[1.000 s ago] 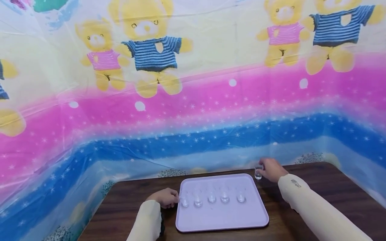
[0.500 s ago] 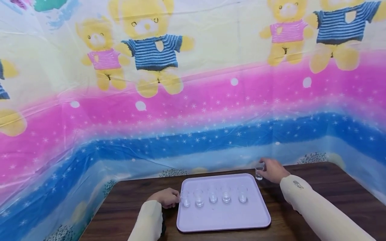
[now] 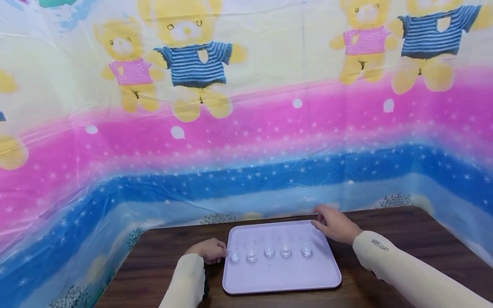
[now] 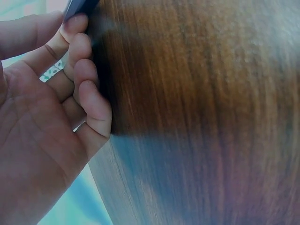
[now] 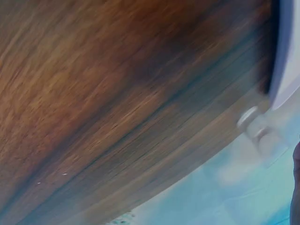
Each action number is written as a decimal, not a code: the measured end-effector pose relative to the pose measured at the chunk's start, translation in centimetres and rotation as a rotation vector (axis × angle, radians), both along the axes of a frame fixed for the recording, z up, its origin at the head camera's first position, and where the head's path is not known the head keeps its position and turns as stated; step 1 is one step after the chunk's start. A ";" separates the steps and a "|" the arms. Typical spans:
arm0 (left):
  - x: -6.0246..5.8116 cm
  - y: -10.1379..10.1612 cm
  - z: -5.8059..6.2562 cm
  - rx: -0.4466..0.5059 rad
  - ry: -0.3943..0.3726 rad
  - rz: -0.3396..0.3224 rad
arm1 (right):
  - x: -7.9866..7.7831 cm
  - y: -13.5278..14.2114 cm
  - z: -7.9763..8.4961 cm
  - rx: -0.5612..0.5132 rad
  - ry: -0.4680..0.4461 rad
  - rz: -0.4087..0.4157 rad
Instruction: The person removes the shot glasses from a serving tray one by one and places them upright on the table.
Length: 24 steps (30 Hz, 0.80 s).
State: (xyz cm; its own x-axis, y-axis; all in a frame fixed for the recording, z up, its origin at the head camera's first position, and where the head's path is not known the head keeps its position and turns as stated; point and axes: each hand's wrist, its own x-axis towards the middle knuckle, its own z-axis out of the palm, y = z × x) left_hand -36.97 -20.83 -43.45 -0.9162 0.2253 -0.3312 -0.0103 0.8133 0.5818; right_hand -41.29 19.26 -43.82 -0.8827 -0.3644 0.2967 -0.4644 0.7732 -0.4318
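Observation:
A lavender tray (image 3: pixel 277 273) lies on the table, with several small clear glasses (image 3: pixel 286 249) standing in a row across it. At its left edge, my left hand (image 3: pixel 209 250) pinches the rim (image 4: pixel 80 6) between thumb and forefinger, its other fingers curled. My right hand (image 3: pixel 339 225) reaches over the tray's far right corner, thumb and forefinger apart with no glass visible between them. In the right wrist view, another small glass (image 5: pixel 261 132), blurred, stands beside the tray corner (image 5: pixel 285 70). Only a sliver of the right hand (image 5: pixel 296 183) shows there, apart from that glass.
The dark wooden table (image 3: pixel 169 273) ends close behind the tray. A curtain (image 3: pixel 269 128) printed with teddy bears hangs right behind the table's far edge and along both sides.
My right hand has let go of the glass beside the tray and moved left to the tray's far right corner. The left hand stays at the left edge.

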 end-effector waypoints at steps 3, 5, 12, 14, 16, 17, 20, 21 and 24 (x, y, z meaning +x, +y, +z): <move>0.0 0.0 -0.1 0.000 -0.002 -0.001 | 0.7 -0.7 0.1 0.026 -0.003 0.044; 0.0 0.0 -0.2 -0.002 -0.003 0.001 | 1.1 -1.0 0.1 0.051 0.007 0.075; -0.3 0.0 -0.3 -0.011 -0.011 0.011 | 2.5 -1.6 -0.1 0.084 0.013 0.197; -0.3 0.0 -0.3 -0.011 -0.009 0.010 | 2.7 -1.6 -0.2 0.081 0.008 0.212; -0.3 0.0 -0.4 -0.012 -0.005 0.009 | 2.7 -1.6 -0.3 0.078 0.011 0.218; -0.4 0.0 -0.4 -0.011 -0.004 0.007 | 2.7 -1.6 -0.4 0.073 0.011 0.222; -0.4 -0.1 -0.4 -0.009 -0.001 0.003 | 2.9 -1.7 -0.4 0.061 0.023 0.245; -0.3 -0.1 -0.4 -0.009 -0.001 0.004 | 2.9 -1.7 -0.5 0.059 0.028 0.253; -0.3 0.0 -0.4 -0.008 -0.005 0.007 | 2.9 -1.7 -0.5 0.061 0.032 0.266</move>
State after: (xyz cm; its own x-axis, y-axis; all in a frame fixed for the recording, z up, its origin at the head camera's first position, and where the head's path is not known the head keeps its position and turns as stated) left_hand -37.29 -20.86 -43.87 -0.9162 0.2163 -0.3375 -0.0187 0.8180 0.5749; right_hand -38.36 17.58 -44.34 -0.7441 -0.6000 0.2937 -0.6673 0.6465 -0.3698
